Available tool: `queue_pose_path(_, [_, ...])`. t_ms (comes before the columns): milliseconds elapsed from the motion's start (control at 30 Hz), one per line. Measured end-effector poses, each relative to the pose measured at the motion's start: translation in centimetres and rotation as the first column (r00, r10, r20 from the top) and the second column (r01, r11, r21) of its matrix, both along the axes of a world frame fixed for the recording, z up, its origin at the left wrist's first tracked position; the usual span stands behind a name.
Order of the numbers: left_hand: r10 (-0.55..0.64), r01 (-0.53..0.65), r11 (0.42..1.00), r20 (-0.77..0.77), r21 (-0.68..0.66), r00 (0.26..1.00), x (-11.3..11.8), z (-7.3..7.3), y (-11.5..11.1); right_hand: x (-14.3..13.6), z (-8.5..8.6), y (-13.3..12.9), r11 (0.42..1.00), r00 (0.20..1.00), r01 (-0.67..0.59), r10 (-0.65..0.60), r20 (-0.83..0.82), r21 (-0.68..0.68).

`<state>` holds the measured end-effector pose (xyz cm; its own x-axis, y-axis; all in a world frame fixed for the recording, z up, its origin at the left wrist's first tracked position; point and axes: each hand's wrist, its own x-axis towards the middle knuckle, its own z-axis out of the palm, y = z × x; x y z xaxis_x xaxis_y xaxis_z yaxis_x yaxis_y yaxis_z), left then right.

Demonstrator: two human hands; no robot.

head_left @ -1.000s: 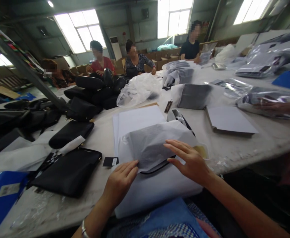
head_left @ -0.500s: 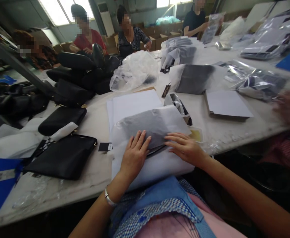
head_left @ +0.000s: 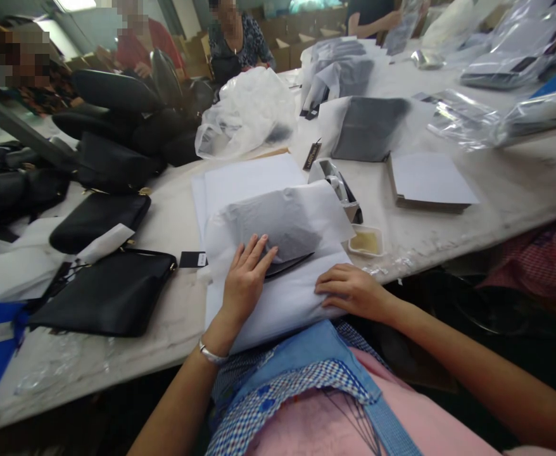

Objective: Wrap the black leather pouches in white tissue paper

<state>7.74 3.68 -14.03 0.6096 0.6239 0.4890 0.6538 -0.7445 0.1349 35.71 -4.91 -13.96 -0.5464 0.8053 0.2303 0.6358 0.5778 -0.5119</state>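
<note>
Your left hand [head_left: 247, 278] lies palm-down on the wrapped pouch [head_left: 280, 218], fingers extended and slightly spread, gripping nothing. Your right hand [head_left: 354, 291] sits on the white sheets [head_left: 271, 310] at their near right side, fingers bent; can't tell if they pinch the paper or just rest on it. It's apart from the pouch.

Pouch is right in front of you on the sheets, under thin translucent paper. Its dark near edge shows uncovered, just right of your left fingertips. The paper runs past the pouch on the right, up to the tape dispenser [head_left: 334, 185].

Around it on the worktop [head_left: 401, 244]: dish [head_left: 366, 241] with yellowish contents just right of the paper, stack of white boards [head_left: 432, 180] farther right, black tag [head_left: 193, 259] with a white label just left of the sheets. Unwrapped black bag [head_left: 111, 294] lies left of that. Beyond the dispenser, a second wrapped item [head_left: 370, 128]; left of that, a crumpled clear plastic bag [head_left: 252, 114].
</note>
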Motion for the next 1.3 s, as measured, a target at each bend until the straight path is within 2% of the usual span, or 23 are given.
queue_pose_path(233, [-0.007, 0.007, 1.000, 0.019, -0.023, 1.000, 0.0, 0.1, -0.2, -0.6, 0.5, 0.6, 0.997, 0.999, 0.015, -0.018, -0.042, -0.075])
queue_pose_path(400, [-0.042, 0.046, 0.994, 0.044, -0.094, 0.998, -0.3, 1.1, 0.0, -1.0, 2.1, 1.0, 0.980, 0.997, 0.040, -0.051, -0.053, -0.197])
queue_pose_path(500, [-0.056, 0.067, 0.978, 0.063, -0.197, 0.996, -0.6, 2.5, 0.1, -1.1, 3.6, 1.5, 0.961, 0.994, 0.069, -0.089, -0.062, -0.269])
queue_pose_path(567, [-0.063, 0.077, 0.956, 0.059, -0.284, 0.996, -0.8, 3.8, 0.3, -1.2, 4.8, 2.1, 0.956, 0.989, 0.115, -0.137, -0.061, -0.271])
queue_pose_path(667, [-0.093, 0.096, 0.913, 0.025, -0.396, 0.995, -1.4, 5.8, 0.6, -1.5, 6.4, 3.4, 0.960, 0.975, 0.204, -0.217, -0.050, -0.190])
queue_pose_path(733, [-0.127, 0.108, 0.900, -0.019, -0.422, 0.992, -1.6, 6.9, 0.6, -1.7, 7.3, 4.4, 0.962, 0.966, 0.254, -0.258, -0.031, -0.096])
queue_pose_path(833, [-0.167, 0.121, 0.924, -0.099, -0.362, 0.981, -1.6, 7.6, 0.4, -2.1, 8.0, 5.6, 0.952, 0.953, 0.303, -0.304, 0.010, 0.039])
queue_pose_path(967, [-0.095, 0.059, 0.971, -0.146, -0.231, 0.985, -0.6, 6.5, 0.0, -2.8, 7.9, 5.7, 0.930, 0.941, 0.319, -0.334, 0.054, 0.180])
queue_pose_path(1167, [-0.065, 0.064, 0.998, -0.182, -0.009, 0.981, 0.4, 4.8, -0.1, -4.4, 6.0, 5.2, 0.936, 0.962, 0.108, -0.184, 0.204, 0.336])
queue_pose_path(1300, [-0.075, 0.093, 0.991, -0.181, 0.097, 0.981, -0.1, 4.7, 0.0, -4.2, 4.7, 6.6, 0.896, 0.950, 0.070, -0.193, 0.244, 0.439])
